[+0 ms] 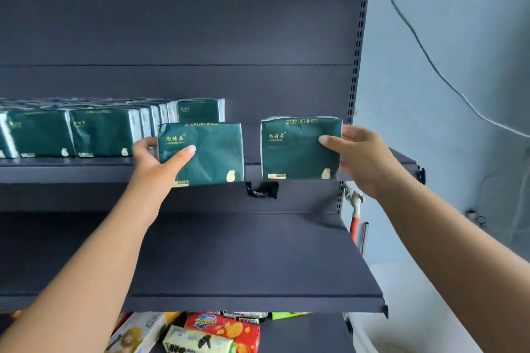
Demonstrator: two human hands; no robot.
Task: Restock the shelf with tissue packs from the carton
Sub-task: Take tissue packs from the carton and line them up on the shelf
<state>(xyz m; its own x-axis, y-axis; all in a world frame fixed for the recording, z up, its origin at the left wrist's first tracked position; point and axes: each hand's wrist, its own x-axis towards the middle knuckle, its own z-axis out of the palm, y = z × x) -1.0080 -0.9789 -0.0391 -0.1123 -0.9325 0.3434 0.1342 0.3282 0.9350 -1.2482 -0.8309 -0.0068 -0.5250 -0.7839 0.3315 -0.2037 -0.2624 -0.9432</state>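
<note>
I have a green tissue pack in each hand, both upright in front of the upper shelf's (86, 172) front edge. My left hand (155, 157) pinches the left pack (206, 152) at its left side, thumb across the face, fingers behind. My right hand (361, 157) pinches the right pack (298, 149) the same way from 3 o'clock. The stocked row (86, 132) stands at 9 o'clock of the left pack, ending just behind it, and the bare stretch of shelf runs toward 3 o'clock as far as the slotted upright (357, 66). As I judge it, the best way is to lift both bottoms over the lip, slide the left pack back flush against the row's end, then seat the right one touching it, faces forward and level. The wrappers look soft, so I should grip lightly and push from the edges. I cannot see the carton here.
</note>
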